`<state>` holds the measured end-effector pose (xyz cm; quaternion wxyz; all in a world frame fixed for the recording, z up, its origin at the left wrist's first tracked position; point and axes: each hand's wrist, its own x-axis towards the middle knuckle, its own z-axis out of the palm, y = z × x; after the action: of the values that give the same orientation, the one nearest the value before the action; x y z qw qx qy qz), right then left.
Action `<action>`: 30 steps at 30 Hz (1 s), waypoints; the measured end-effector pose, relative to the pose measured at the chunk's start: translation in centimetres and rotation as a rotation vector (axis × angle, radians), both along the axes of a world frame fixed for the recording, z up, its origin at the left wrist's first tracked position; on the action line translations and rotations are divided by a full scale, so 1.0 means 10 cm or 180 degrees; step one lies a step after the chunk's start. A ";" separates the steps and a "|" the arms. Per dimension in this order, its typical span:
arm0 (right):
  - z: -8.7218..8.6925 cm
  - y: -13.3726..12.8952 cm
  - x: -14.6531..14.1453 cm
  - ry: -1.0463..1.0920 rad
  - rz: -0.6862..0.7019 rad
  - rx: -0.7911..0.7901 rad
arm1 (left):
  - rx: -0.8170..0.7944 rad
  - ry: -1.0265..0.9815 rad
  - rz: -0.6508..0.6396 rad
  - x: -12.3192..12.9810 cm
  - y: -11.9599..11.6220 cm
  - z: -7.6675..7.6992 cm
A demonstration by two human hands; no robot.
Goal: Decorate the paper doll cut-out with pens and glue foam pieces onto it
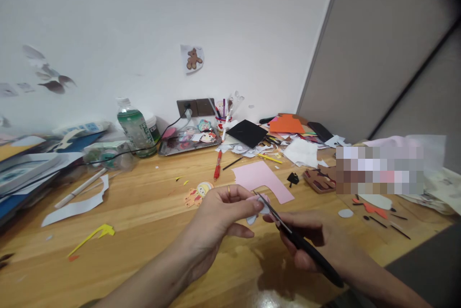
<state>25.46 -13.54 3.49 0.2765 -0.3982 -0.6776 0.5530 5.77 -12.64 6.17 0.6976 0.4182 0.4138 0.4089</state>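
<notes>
Near the middle of the head view, my left hand [219, 219] pinches a small white paper piece [264, 206] between thumb and fingers. Black-handled scissors [306, 246] are gripped in my right hand [320, 236], their blades pointing up and left against the paper. Whether the blades are closed on it is hard to tell. Behind my hands lies a pink paper sheet [264, 178] with a curved cut-out. A colourful paper figure [203, 192] lies beside my left hand, and a red pen [218, 166] is farther back.
At the back stand a green-labelled bottle [133, 125], a metal tray [169, 146] and a black paper square [247, 133]. Paper scraps [300, 150] crowd the back right. Yellow scrap [104, 231] and white paper strip [77, 208] lie left. A black cable crosses the back left.
</notes>
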 end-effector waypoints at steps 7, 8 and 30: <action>-0.11 0.01 -0.05 0.0372 0.0148 -0.0094 | 0.0021 -0.0124 0.0011 0.03 -0.04 -0.03; -0.12 0.02 -0.05 0.0407 0.0152 -0.0083 | 0.0020 -0.0152 0.0004 0.03 -0.04 -0.03; -0.09 0.02 -0.05 0.0227 -0.0014 -0.0027 | 0.0020 -0.0266 0.0018 0.03 -0.05 -0.03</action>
<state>24.91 -13.31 2.61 0.3001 -0.3809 -0.6641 0.5691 6.08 -13.16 5.83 0.7118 0.4019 0.3842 0.4292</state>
